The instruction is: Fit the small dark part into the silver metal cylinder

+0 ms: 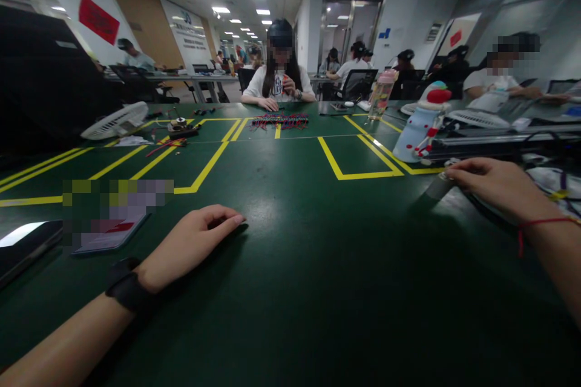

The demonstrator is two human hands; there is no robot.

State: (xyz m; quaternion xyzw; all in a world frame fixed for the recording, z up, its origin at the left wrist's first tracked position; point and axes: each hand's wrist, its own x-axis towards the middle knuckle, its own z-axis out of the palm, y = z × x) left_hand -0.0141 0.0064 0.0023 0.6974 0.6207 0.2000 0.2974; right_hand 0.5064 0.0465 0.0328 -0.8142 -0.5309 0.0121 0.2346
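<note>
My right hand (492, 184) pinches the top of a small grey cylinder (439, 187) between thumb and fingertips, at the right over the green table (290, 242). The cylinder is slightly tilted; whether its base touches the table I cannot tell. My left hand (195, 242), with a black band at the wrist, rests on the table left of the middle. Its fingers are curled together and the thumb lies against them; a tiny dark bit shows at the fingertips, too small to name. Left of this hand lies a flat phone-like object (109, 236), partly blurred out.
A light blue bottle (415, 133) and a clear pink-lidded bottle (381, 97) stand at the right. White fans (115, 121) and cables lie near the sides. Tangled red and dark wires (280, 121) lie ahead, before a seated person (279, 81). Yellow tape marks the table.
</note>
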